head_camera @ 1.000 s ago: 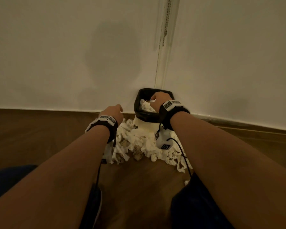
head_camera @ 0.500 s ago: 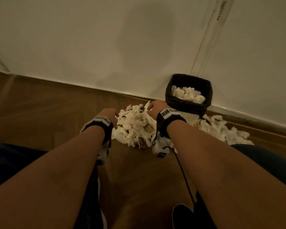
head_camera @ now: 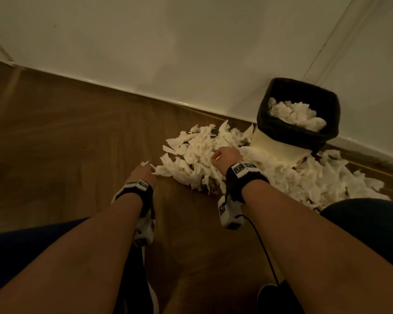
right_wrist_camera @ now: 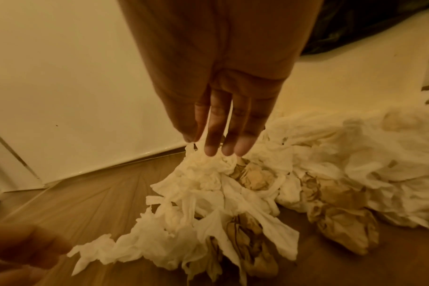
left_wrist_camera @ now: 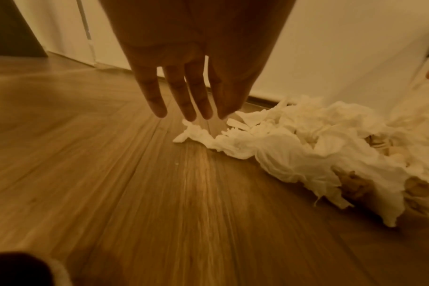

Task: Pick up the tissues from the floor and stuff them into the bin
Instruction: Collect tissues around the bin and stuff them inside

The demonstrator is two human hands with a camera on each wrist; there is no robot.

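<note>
A heap of crumpled white tissues (head_camera: 197, 159) lies on the wooden floor against the wall, spreading right past the bin (head_camera: 297, 132). The bin has a black liner and cream body and holds tissues (head_camera: 295, 114). My left hand (head_camera: 143, 172) reaches with straight fingers (left_wrist_camera: 184, 104) to the heap's left tip (left_wrist_camera: 196, 133), holding nothing. My right hand (head_camera: 225, 155) hangs over the middle of the heap, its straight fingertips (right_wrist_camera: 220, 149) touching the top tissues (right_wrist_camera: 208, 183). Some brown crumpled paper (right_wrist_camera: 340, 228) is mixed in.
A white wall and skirting (head_camera: 168, 96) run behind the heap. Bare wooden floor (head_camera: 66, 143) stretches to the left and toward me. My dark-clothed knees (head_camera: 368, 218) flank the space. A cable (head_camera: 266, 250) trails from the right wrist camera.
My right hand left the bin and came down onto the heap on the floor. My left hand moved to the heap's left edge. The head view swung left, putting the bin at the right.
</note>
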